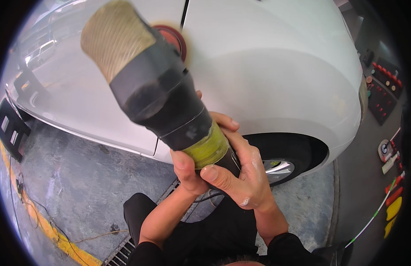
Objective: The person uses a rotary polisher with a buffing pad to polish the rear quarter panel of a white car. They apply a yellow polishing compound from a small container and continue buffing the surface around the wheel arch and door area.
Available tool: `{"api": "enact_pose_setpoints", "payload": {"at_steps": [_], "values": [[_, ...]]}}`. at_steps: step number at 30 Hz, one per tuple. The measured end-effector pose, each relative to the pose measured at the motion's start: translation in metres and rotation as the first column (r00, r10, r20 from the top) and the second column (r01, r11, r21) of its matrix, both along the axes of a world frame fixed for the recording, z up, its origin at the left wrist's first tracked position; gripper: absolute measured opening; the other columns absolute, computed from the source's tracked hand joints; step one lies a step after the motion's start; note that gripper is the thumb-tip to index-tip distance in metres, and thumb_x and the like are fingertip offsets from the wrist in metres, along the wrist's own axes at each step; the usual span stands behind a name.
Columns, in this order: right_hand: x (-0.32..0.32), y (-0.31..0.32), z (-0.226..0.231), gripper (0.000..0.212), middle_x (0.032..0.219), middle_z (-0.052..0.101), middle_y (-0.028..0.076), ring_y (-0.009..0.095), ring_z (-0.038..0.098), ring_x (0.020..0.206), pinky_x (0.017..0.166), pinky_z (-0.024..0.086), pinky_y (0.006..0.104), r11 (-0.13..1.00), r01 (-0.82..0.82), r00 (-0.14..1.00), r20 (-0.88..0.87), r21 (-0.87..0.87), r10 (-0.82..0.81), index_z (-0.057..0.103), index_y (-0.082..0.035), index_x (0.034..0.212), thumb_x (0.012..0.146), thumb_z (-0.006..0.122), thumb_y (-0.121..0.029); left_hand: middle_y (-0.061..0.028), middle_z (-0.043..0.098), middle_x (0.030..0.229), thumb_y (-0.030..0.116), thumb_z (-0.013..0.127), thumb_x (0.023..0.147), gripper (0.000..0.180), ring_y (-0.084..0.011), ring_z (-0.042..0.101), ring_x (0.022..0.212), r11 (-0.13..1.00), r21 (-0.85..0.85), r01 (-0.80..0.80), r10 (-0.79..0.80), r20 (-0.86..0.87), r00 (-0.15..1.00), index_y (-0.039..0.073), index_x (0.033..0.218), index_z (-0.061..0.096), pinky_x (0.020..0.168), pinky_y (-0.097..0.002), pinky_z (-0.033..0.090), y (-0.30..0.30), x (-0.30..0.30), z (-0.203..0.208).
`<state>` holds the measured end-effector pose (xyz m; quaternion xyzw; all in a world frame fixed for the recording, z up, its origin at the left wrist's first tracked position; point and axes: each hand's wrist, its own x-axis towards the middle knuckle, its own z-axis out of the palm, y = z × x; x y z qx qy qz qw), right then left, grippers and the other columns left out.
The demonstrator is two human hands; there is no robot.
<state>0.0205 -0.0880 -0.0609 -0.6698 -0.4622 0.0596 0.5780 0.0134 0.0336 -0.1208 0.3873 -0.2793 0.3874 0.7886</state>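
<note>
Both my hands grip a black power polisher with yellow-green tape round its handle and tan wrapping over its head end [156,97]. My left hand [187,170] closes on the handle from the left, its thumb below the tape. Wrapped round the handle from the right is my right hand [245,177], with pale smears on its skin. Partly hidden behind the tool, a red round pad [172,40] lies by the white car's side panel [267,80], close to a dark vertical panel gap. The pad's edge looks blurred. Whether it touches the paint I cannot tell.
The car's wheel [280,168] sits right of my hands. A black step stool [11,128] stands at the far left. Cables [50,217] run over the grey floor by a yellow line. A floor grate [119,252] lies below. Tools hang along the right wall.
</note>
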Motion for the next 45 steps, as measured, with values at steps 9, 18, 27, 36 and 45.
{"api": "enact_pose_setpoints", "payload": {"at_steps": [9,18,27,36,45], "values": [[0.0,-0.025,-0.01,0.069,0.118,0.074,0.022,0.03,0.074,0.11,0.097,0.055,0.0376,0.979,0.055,0.998,0.016,0.198,-0.059,0.058,0.012,0.137,0.094,0.081,-0.037,-0.023,0.071,0.115,0.08,0.051,0.093,0.091,-0.0275,0.071,0.095,0.989,0.143,-0.024,0.03,-0.04,0.999,-0.006,0.121,0.06,0.081,-0.0392,0.057,-0.018,0.004,0.009],[0.012,-0.02,0.007,0.066,0.111,0.075,0.019,0.024,0.072,0.104,0.095,0.053,0.0352,0.997,-0.026,0.998,-0.054,0.074,0.03,0.061,0.012,0.134,0.091,0.081,-0.035,-0.0263,0.069,0.107,0.087,0.045,0.093,0.116,-0.032,0.074,0.082,0.994,-0.005,-0.111,0.111,-0.031,0.993,-0.006,0.158,0.019,0.073,-0.0388,0.062,-0.02,0.004,0.021],[0.004,-0.039,-0.009,0.077,0.118,0.072,0.018,0.023,0.07,0.107,0.096,0.053,0.0355,0.97,0.049,0.992,-0.124,0.24,-0.019,0.057,0.01,0.137,0.092,0.081,-0.047,-0.0271,0.069,0.115,0.083,0.052,0.091,0.102,-0.0303,0.073,0.089,0.993,0.106,0.06,-0.059,-0.013,0.998,-0.006,0.14,0.045,0.077,-0.0388,0.06,-0.035,0.007,0.022],[-0.003,-0.035,-0.031,0.08,0.13,0.066,0.015,0.02,0.063,0.118,0.103,0.048,0.0338,0.915,-0.003,0.981,-0.175,0.404,0.08,0.046,0.01,0.149,0.098,0.075,-0.045,-0.028,0.068,0.117,0.08,0.059,0.087,0.102,-0.0282,0.071,0.092,0.965,0.217,0.148,-0.116,-0.151,0.982,-0.009,0.138,0.049,0.077,-0.0373,0.059,-0.031,0.0,0.029],[0.003,-0.063,0.01,0.06,0.102,0.077,0.02,0.027,0.076,0.096,0.088,0.056,0.035,0.999,-0.014,0.991,-0.136,-0.052,0.007,0.066,0.009,0.128,0.09,0.081,-0.034,-0.0289,0.067,0.113,0.091,0.039,0.092,0.12,-0.037,0.076,0.083,0.983,-0.079,-0.165,0.153,-0.141,0.978,-0.006,0.159,0.015,0.073,-0.0449,0.067,-0.068,-0.009,0.003]]}}
